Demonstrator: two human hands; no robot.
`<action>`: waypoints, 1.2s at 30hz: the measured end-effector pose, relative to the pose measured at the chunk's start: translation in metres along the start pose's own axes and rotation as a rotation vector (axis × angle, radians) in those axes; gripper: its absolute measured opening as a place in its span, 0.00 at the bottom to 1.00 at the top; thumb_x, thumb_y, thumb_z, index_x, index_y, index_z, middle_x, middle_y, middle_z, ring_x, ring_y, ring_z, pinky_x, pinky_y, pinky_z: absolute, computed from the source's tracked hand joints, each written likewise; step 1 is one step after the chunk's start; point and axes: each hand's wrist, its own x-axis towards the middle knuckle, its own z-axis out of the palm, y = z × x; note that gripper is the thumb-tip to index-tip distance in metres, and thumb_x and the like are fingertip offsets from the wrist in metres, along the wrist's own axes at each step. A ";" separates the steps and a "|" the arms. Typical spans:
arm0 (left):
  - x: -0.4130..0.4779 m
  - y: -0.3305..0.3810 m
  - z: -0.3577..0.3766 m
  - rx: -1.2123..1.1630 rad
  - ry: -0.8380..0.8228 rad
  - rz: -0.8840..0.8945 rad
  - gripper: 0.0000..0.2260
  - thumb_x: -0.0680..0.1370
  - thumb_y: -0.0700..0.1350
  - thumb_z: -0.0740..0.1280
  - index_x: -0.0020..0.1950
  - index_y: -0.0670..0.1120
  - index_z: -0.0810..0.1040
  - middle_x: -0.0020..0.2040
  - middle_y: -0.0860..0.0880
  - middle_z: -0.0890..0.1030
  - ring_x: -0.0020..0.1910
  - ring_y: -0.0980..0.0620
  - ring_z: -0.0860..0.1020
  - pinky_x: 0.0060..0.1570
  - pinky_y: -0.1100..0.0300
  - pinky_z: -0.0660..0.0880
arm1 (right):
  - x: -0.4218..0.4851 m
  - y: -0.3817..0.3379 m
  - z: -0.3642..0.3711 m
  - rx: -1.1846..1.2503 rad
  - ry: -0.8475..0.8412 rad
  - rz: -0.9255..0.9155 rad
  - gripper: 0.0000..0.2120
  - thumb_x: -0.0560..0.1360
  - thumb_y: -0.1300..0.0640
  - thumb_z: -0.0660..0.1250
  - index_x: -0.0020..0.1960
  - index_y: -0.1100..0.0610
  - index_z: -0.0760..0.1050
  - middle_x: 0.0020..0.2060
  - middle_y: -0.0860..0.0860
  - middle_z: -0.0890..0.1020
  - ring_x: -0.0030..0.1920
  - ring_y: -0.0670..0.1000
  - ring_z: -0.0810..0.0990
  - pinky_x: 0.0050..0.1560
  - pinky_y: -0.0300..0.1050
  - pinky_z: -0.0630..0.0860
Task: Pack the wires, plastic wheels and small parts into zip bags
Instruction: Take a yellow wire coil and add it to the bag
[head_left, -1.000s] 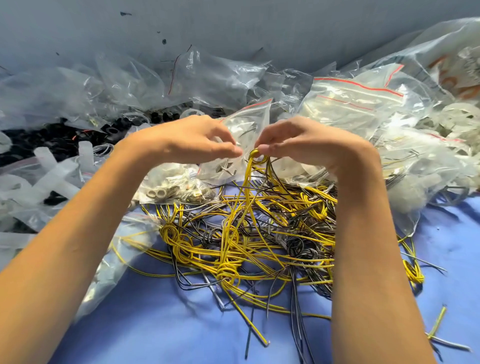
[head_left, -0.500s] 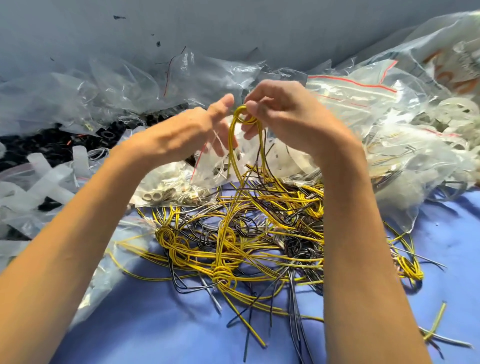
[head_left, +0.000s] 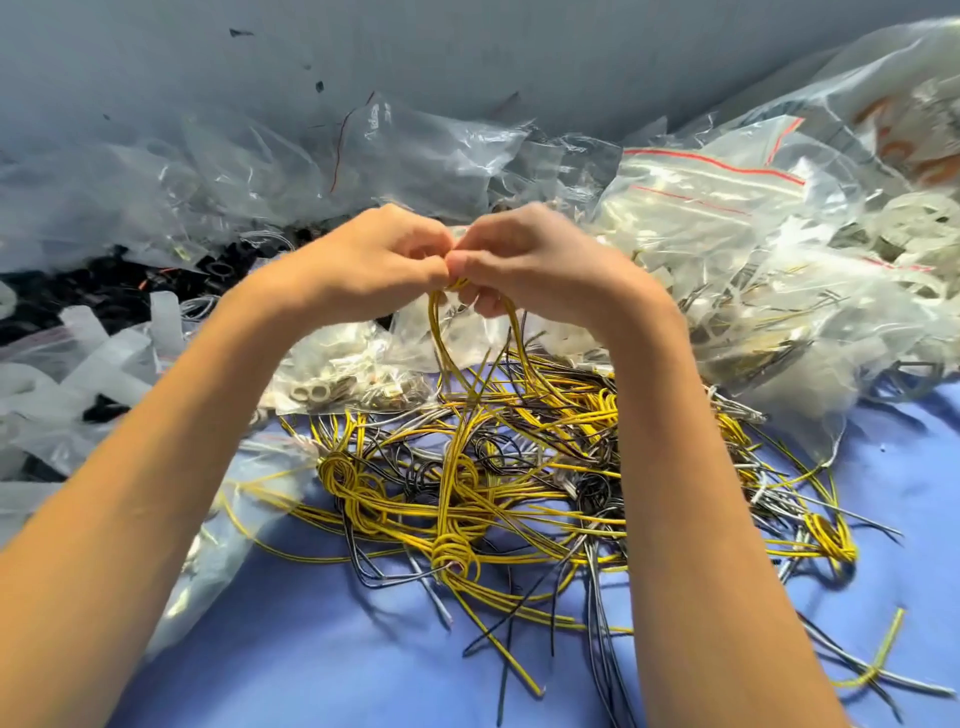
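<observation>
thin yellow wire loop: raised above the heap, its top pinched between both hands, its two legs hanging down into the tangle. left hand: fingers curled, thumb and fingertips pinching the top of the loop. right hand: fingers curled, pinching the same loop, fingertips touching those of the left hand. tangled heap of yellow, black and grey wires: lying on the blue cloth surface, several strands wound into knots. small clear zip bag of metal and white ring parts: just behind the heap, below the left wrist. clear zip bags with red seal strips: piled at the right. loose black plastic parts and translucent white plastic strips: at the left. crumpled clear plastic bags: along the grey wall.
</observation>
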 end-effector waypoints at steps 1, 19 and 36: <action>0.000 -0.001 0.001 0.027 -0.004 0.004 0.09 0.78 0.43 0.66 0.47 0.37 0.80 0.41 0.37 0.77 0.41 0.50 0.70 0.41 0.58 0.65 | 0.001 0.002 0.001 0.030 -0.038 0.031 0.07 0.78 0.58 0.65 0.48 0.61 0.79 0.37 0.54 0.82 0.35 0.48 0.79 0.44 0.45 0.81; 0.010 -0.013 0.010 -0.066 0.263 -0.138 0.18 0.81 0.52 0.61 0.42 0.43 0.83 0.26 0.55 0.79 0.25 0.64 0.75 0.37 0.62 0.73 | -0.006 0.017 0.010 0.264 -0.248 0.186 0.13 0.80 0.52 0.61 0.60 0.58 0.75 0.43 0.47 0.84 0.43 0.41 0.82 0.48 0.37 0.74; 0.001 -0.011 -0.003 -0.113 0.055 -0.073 0.09 0.79 0.48 0.65 0.43 0.50 0.83 0.35 0.55 0.82 0.36 0.64 0.78 0.37 0.71 0.71 | -0.005 0.018 0.013 0.166 -0.280 0.149 0.08 0.81 0.58 0.60 0.47 0.56 0.76 0.36 0.47 0.78 0.34 0.39 0.74 0.38 0.32 0.69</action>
